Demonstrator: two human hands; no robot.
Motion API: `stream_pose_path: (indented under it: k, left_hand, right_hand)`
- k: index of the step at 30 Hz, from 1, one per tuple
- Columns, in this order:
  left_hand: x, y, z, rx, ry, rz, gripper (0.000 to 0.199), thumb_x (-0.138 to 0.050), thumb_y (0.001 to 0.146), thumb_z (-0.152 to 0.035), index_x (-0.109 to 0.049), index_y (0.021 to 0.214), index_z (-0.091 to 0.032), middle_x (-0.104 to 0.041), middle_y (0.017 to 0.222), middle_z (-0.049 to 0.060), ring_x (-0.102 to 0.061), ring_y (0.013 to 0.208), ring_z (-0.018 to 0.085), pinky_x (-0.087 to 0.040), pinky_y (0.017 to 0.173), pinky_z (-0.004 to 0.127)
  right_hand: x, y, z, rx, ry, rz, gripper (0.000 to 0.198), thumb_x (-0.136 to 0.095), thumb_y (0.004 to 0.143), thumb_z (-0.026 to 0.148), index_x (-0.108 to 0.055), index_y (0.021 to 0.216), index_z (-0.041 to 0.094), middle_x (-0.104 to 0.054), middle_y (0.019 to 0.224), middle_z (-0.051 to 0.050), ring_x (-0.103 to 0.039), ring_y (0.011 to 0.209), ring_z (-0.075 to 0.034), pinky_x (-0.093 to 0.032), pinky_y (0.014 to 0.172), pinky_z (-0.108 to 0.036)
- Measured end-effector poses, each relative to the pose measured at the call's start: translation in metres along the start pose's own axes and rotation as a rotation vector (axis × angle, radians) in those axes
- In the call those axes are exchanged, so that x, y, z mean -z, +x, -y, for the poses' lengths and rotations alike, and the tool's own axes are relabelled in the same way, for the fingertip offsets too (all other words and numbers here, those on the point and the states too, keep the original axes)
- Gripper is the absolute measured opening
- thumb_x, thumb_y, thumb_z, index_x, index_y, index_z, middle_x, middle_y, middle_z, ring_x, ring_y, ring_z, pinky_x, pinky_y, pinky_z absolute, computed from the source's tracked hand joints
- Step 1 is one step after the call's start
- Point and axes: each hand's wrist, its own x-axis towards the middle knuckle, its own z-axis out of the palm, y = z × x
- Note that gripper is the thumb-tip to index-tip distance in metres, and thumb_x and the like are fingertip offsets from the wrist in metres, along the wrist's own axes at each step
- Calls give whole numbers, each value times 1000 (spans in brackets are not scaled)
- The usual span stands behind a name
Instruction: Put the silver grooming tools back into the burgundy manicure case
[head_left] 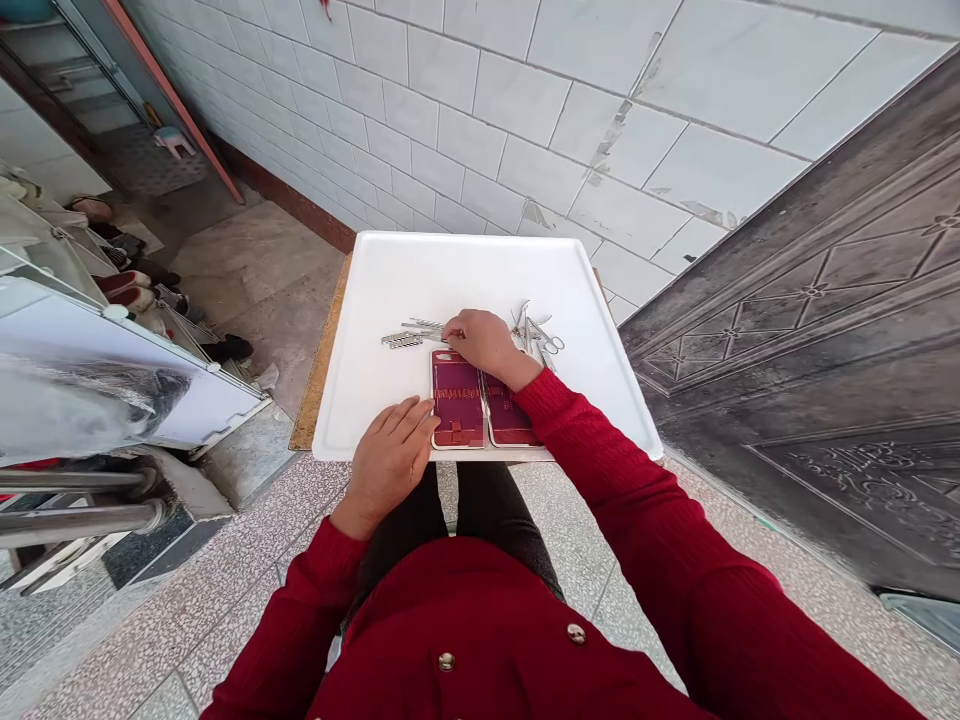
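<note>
An open manicure case (457, 412) with a red and purple lining and a row of loops lies on a white tabletop (390, 275). My left hand (394, 445) rests flat at its left edge, fingers stretched out and touching the rim. Above the case's top edge, my right hand (484, 342) has its fingers bent down and pinched together; what is between them is hidden. Nail clippers (403, 340) and thin metal tools (424, 323) lie just left of those fingertips. Small scissors (551, 343) and other metal tools lie to the right, partly behind my right hand.
A white tiled wall (450, 90) rises behind the table. To the right stands a dark patterned metal door (810, 350). At the left are a rack with shoes (131, 290) and a white panel (112, 370) near metal pipes (82, 515).
</note>
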Motion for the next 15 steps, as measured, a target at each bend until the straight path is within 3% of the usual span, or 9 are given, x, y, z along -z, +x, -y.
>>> stream_pose_path:
  k: [15]
  left_hand:
    - [0, -1, 0, 10, -5, 14, 35, -49, 102, -12, -70, 128, -21, -71, 144, 9, -64, 138, 28, -54, 112, 48]
  right_hand:
    - [-8, 5, -10, 25, -4, -97, 25, -56, 97, 18, -80, 98, 22, -77, 106, -6, -65, 91, -21, -39, 72, -32]
